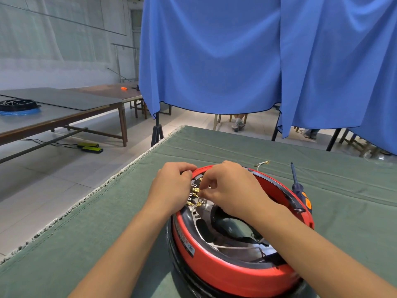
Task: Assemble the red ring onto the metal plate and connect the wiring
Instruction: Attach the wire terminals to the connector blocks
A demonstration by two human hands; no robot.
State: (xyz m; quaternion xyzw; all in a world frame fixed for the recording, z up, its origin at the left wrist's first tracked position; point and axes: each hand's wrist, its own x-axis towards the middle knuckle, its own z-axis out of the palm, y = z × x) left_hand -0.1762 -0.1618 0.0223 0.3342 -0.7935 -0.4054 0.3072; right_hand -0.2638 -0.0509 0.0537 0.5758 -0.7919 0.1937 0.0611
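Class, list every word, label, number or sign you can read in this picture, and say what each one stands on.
No text can be read.
Label on the outer wall of the red ring: a round blue emblem and a strip of print, too small and blurred to read.
Small pale marks on the black board between the hands: too blurred to read.

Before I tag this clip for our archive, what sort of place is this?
Probably a workshop or small assembly room: long bare work tables, a bench under a green cloth with a screwdriver on it, and blue curtains screening off other seated workers.
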